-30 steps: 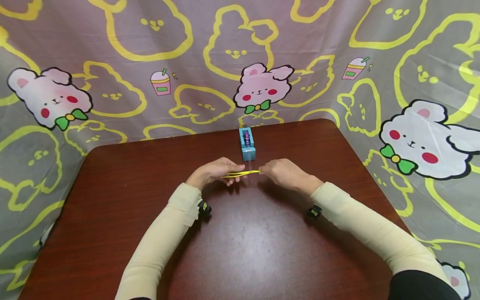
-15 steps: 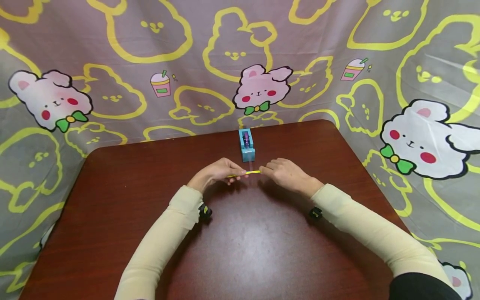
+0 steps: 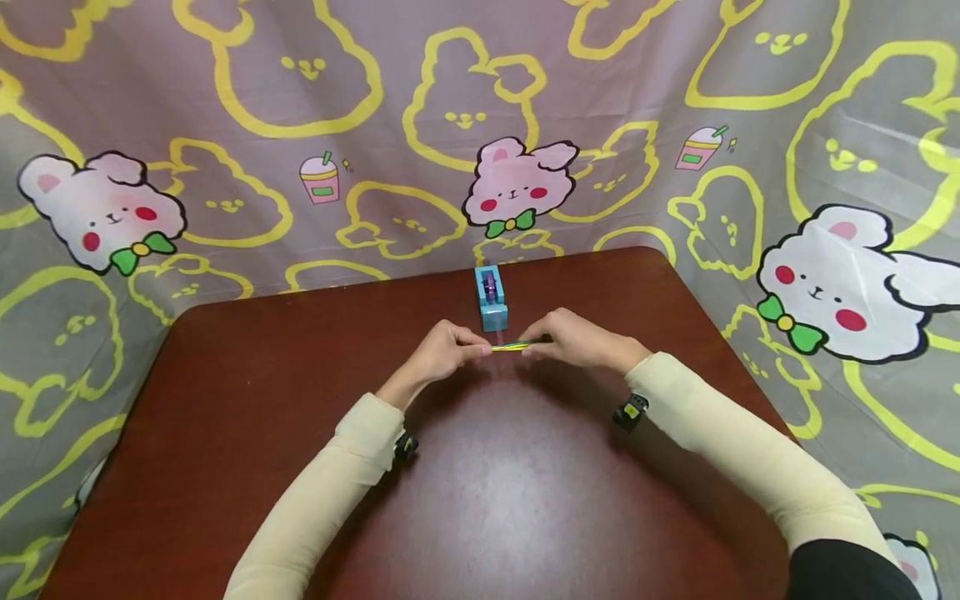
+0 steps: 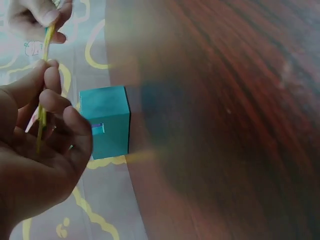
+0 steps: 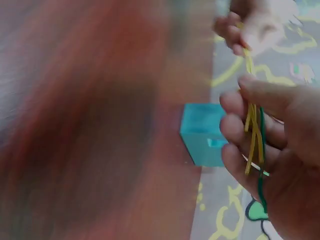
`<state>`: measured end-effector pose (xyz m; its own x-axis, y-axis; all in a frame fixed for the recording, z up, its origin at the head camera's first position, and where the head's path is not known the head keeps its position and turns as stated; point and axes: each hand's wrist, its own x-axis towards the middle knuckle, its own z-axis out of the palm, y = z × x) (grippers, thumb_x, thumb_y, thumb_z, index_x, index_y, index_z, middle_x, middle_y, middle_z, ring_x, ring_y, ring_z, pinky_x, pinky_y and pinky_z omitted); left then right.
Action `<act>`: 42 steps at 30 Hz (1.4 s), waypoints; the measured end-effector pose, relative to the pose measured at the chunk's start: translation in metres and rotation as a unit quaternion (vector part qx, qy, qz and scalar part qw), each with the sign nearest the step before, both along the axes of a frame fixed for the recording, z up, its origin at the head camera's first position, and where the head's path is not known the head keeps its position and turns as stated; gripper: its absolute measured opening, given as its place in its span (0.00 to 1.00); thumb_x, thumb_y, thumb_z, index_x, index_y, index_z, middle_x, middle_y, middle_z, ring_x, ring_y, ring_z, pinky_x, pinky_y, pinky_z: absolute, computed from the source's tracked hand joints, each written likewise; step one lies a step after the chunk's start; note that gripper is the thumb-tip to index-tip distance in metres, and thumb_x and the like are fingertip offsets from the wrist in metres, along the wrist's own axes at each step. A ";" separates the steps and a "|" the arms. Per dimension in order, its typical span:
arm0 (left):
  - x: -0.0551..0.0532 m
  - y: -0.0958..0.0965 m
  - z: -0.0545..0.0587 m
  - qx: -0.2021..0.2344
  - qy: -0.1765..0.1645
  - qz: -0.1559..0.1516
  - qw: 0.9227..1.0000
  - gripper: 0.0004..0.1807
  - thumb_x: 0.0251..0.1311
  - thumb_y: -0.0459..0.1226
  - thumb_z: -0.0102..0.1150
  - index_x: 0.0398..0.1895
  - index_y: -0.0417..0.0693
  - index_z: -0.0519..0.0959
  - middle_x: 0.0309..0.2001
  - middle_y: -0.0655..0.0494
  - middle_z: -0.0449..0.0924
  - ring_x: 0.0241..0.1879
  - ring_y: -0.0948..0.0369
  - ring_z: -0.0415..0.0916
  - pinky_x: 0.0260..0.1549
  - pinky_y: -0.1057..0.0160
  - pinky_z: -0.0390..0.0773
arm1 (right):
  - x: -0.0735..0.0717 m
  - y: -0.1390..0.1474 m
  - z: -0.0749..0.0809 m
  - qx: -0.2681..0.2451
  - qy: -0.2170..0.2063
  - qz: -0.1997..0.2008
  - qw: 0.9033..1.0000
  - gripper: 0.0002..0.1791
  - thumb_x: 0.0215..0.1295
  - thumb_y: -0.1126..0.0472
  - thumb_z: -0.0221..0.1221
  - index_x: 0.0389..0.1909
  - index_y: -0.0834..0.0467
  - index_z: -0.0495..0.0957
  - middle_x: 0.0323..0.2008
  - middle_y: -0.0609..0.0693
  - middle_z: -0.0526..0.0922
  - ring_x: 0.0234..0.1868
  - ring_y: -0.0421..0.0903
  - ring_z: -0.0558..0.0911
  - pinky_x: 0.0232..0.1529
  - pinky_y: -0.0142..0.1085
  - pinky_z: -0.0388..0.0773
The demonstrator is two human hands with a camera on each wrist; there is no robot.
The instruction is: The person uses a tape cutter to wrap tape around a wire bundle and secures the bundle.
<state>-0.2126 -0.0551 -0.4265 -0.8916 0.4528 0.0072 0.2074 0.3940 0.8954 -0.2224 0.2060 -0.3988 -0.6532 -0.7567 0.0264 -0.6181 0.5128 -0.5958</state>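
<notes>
A small bundle of thin yellow and green strands (image 3: pixel 510 347) stretches between my two hands, over the table in the head view. My left hand (image 3: pixel 442 354) pinches its left part between thumb and fingertips; some yellow length lies along the palm in the left wrist view. At the other end, my right hand (image 3: pixel 577 337) pinches the strands, and loose yellow and green ends (image 5: pixel 260 150) trail over its palm in the right wrist view. Just beyond them stands a light-blue tape dispenser (image 3: pixel 492 315) with a purple roll. A strip of clear tape (image 3: pixel 502 337) runs from its front toward the strands.
The dark brown wooden table (image 3: pixel 247 417) has rounded far corners. A grey and pink curtain (image 3: pixel 337 83) with yellow outlines and rabbit heads hangs behind it and along its sides. Each wrist wears a small black camera (image 3: pixel 630 412).
The strands have drawn together into a straighter line, with green now showing. The left fingers have closed in on them, and the right hand has turned slightly. The head view has tilted up a little.
</notes>
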 end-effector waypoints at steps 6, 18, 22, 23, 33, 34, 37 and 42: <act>0.006 -0.002 -0.006 0.002 0.104 -0.016 0.994 0.07 0.64 0.33 0.67 0.37 0.36 0.89 0.31 0.42 0.84 0.27 0.61 0.71 0.24 0.66 0.70 | -0.024 0.004 0.006 -0.008 -0.224 0.018 0.975 0.15 0.75 0.56 0.58 0.41 0.64 0.87 0.32 0.64 0.86 0.30 0.63 0.82 0.36 0.52 0.81; 0.010 -0.006 -0.014 -0.039 0.246 -0.020 0.968 0.06 0.63 0.35 0.68 0.38 0.45 0.91 0.30 0.62 0.83 0.28 0.66 0.75 0.28 0.66 0.74 | -0.058 0.008 -0.036 -0.045 -0.529 0.031 0.847 0.28 0.82 0.53 0.41 0.56 0.75 0.76 0.37 0.61 0.87 0.38 0.54 0.86 0.41 0.46 0.84; 0.012 -0.008 -0.013 -0.052 0.264 -0.025 0.963 0.05 0.63 0.36 0.68 0.38 0.46 0.91 0.30 0.62 0.83 0.28 0.67 0.75 0.28 0.66 0.74 | -0.055 0.007 -0.052 -0.086 -0.550 0.053 0.829 0.27 0.81 0.55 0.44 0.54 0.79 0.75 0.31 0.56 0.87 0.32 0.47 0.85 0.34 0.40 0.83; 0.012 -0.008 -0.013 -0.055 0.269 -0.025 0.961 0.05 0.63 0.36 0.68 0.38 0.46 0.91 0.30 0.62 0.83 0.28 0.67 0.75 0.28 0.66 0.74 | -0.055 0.007 -0.054 -0.097 -0.554 0.063 0.824 0.27 0.81 0.55 0.46 0.54 0.80 0.74 0.30 0.55 0.87 0.31 0.46 0.85 0.32 0.39 0.83; 0.011 -0.008 -0.014 -0.074 0.311 -0.039 0.947 0.05 0.63 0.35 0.68 0.39 0.47 0.91 0.30 0.62 0.83 0.26 0.68 0.73 0.27 0.67 0.73 | -0.051 0.007 -0.049 -0.107 -0.535 0.077 0.834 0.24 0.78 0.60 0.51 0.52 0.83 0.69 0.25 0.52 0.84 0.25 0.44 0.82 0.28 0.37 0.81; 0.010 -0.008 -0.014 -0.074 0.312 -0.039 0.946 0.05 0.63 0.35 0.68 0.39 0.47 0.91 0.30 0.62 0.83 0.26 0.68 0.73 0.27 0.68 0.73 | -0.051 0.007 -0.046 -0.101 -0.531 0.069 0.839 0.24 0.78 0.61 0.51 0.52 0.83 0.69 0.25 0.52 0.84 0.24 0.44 0.82 0.28 0.38 0.81; 0.009 -0.008 -0.014 -0.074 0.320 -0.038 0.944 0.05 0.63 0.35 0.68 0.39 0.47 0.91 0.30 0.62 0.83 0.27 0.68 0.74 0.28 0.67 0.74 | -0.051 0.006 -0.039 -0.088 -0.514 0.052 0.851 0.22 0.77 0.62 0.52 0.51 0.83 0.70 0.23 0.53 0.82 0.23 0.45 0.81 0.28 0.39 0.82; 0.008 -0.009 -0.015 -0.077 0.333 -0.035 0.939 0.06 0.62 0.34 0.69 0.40 0.48 0.91 0.30 0.62 0.83 0.27 0.67 0.75 0.28 0.66 0.74 | -0.050 0.004 -0.028 -0.062 -0.476 0.046 0.876 0.20 0.77 0.63 0.54 0.49 0.83 0.73 0.23 0.54 0.81 0.23 0.45 0.80 0.31 0.39 0.83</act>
